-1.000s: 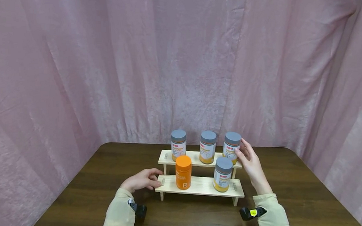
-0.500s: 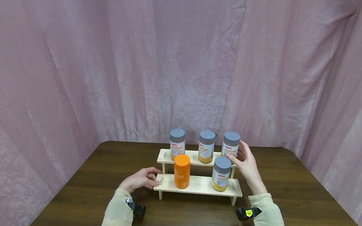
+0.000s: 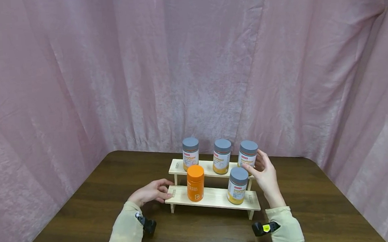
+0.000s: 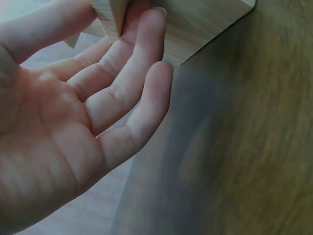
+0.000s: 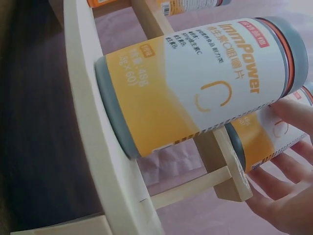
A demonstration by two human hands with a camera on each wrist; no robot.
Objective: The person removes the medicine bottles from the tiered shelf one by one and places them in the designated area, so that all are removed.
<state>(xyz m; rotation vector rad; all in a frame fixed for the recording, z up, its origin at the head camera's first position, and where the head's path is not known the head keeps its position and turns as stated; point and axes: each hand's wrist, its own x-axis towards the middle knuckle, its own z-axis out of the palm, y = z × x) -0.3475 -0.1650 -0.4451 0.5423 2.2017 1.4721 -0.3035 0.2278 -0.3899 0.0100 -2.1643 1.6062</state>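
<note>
In the head view a two-tier wooden rack (image 3: 215,193) stands on the table. My left hand (image 3: 151,192) pinches the left end of its lower shelf, and in the left wrist view the wood (image 4: 111,14) lies between thumb and fingers. On the upper shelf's right end is a supplement jar (image 3: 248,157) with a grey lid, upright. Thumb and fingers of my right hand (image 3: 265,174) grip that jar. A similar grey-lidded jar (image 3: 237,188) stands in front on the lower shelf, partly hiding the gripped jar in the right wrist view.
Two more grey-lidded jars, a left one (image 3: 191,154) and a middle one (image 3: 221,158), stand on the upper shelf. An orange jar (image 3: 195,185) is on the lower shelf. Pink curtains (image 3: 191,69) hang behind the brown table (image 3: 133,169).
My right hand has shifted left, its thumb coming across the front of the right upper jar. The rack and jars appear slightly further left in view. My left hand stays at the shelf end.
</note>
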